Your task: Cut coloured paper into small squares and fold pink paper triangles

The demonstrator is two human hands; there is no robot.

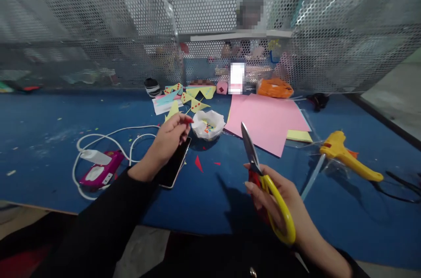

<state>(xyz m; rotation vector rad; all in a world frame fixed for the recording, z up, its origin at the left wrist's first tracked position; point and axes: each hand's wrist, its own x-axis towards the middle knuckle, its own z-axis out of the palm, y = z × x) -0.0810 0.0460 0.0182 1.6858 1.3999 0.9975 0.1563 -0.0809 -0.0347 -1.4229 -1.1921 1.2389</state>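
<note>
My right hand [279, 194] is wrapped around scissors [251, 148] with yellow handles, blades pointing up and away. A bit of red paper [254, 178] shows between the same fingers, partly hidden behind the scissors. Over the near end of a black phone [174, 162], my left hand [174, 131] is closed in a pinch, a small red piece of paper [190, 120] at its fingertips. Just right of those fingers sits a white paper-lined bowl [199, 126] with small coloured scraps inside. Red paper scraps [198, 164] lie on the blue table [204, 203] between my hands.
Pink paper sheets [263, 115] lie behind the scissors. A yellow glue gun [348, 155] rests at right with its cord. Left are a magenta power adapter [101, 170] and looped white cable [88, 135]. Decorated yellow paper pieces [200, 91] lie before a perforated metal screen [131, 19].
</note>
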